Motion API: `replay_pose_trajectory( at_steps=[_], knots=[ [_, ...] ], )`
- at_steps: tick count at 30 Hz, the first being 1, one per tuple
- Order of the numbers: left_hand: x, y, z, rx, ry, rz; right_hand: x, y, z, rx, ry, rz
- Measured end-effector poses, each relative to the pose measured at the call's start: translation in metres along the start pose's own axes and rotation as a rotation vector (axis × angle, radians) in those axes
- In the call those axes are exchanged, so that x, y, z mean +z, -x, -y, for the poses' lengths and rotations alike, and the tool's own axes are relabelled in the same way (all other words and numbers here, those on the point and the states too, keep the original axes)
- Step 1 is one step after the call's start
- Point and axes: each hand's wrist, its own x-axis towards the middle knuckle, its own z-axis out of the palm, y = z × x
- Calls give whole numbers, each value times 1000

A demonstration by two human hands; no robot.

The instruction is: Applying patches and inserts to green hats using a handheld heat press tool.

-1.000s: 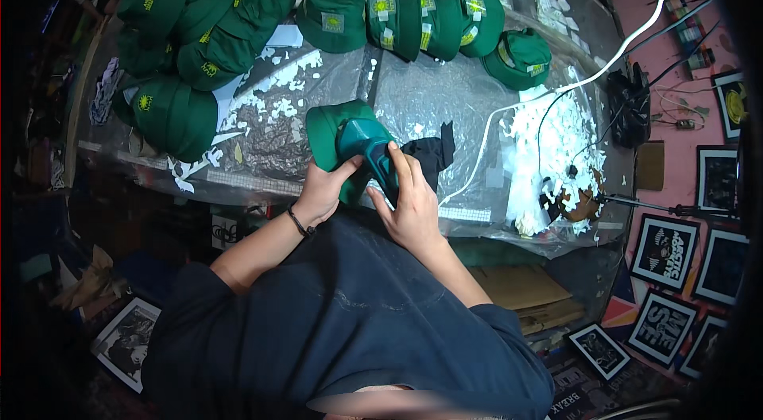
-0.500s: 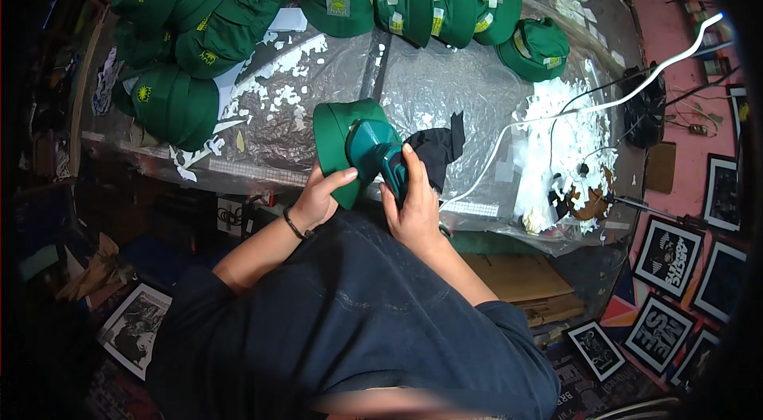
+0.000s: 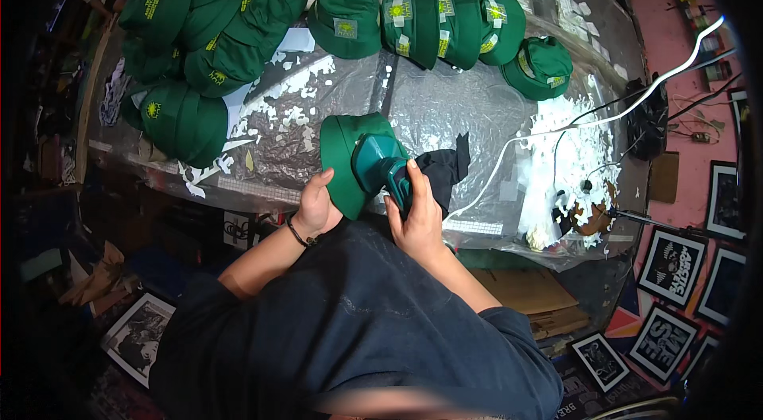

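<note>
A green bucket hat (image 3: 340,155) lies at the table's near edge, in front of my body. My right hand (image 3: 419,217) is closed round the grip of a teal handheld iron (image 3: 373,163), whose broad base rests against the hat. At the hat's near left side is my left hand (image 3: 318,207), its thumb raised off the brim. That hand is open, with its other fingers partly hidden by the hat's edge. A black cloth (image 3: 441,174) lies just right of the iron, partly behind it.
Stacked green hats (image 3: 214,23) fill the table's far left. More hats with patches (image 3: 413,23) line the back. White scraps (image 3: 568,158) are heaped at the right, and a white cord (image 3: 612,102) crosses above them. Plastic sheeting (image 3: 445,118) covers the table. Framed pictures (image 3: 668,261) stand right.
My left thumb has come off the hat's brim and the hand has loosened. The iron stays against the hat in my right hand. The whole view has shifted slightly.
</note>
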Motion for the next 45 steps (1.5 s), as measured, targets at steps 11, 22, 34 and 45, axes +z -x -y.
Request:
replay_pose_trajectory(
  at_steps=[11, 22, 34, 45],
  knots=[
    [6, -12, 2, 17, -2, 24, -6, -7, -5, -21, 35, -12],
    [10, -13, -4, 2, 14, 13, -4, -11, -4, -23, 41, -10],
    [6, -15, -7, -5, 20, 61, -1, -9, -7, -51, 27, -62],
    [13, -15, -9, 40, 1, 50, 3, -12, -3, -74, 58, -69]
  ],
)
